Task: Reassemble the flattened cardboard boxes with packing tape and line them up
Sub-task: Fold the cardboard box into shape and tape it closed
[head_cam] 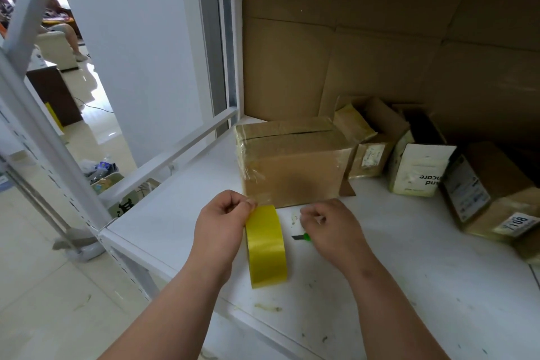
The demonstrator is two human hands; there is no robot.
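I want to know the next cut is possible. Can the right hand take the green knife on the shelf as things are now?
Probably yes. The right hand hovers directly over the green knife, with its fingers loosely curled and seemingly holding nothing. Nothing lies between them; the tape roll, gripped by the left hand, stands off to the side.

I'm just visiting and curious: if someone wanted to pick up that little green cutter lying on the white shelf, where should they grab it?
Probably by the green handle, coming from above on the right. The cutter lies flat on the white shelf with its dark blade tip pointing left toward the yellow tape roll, so that end is best avoided. The right hand already hovers over the handle, hiding most of it.
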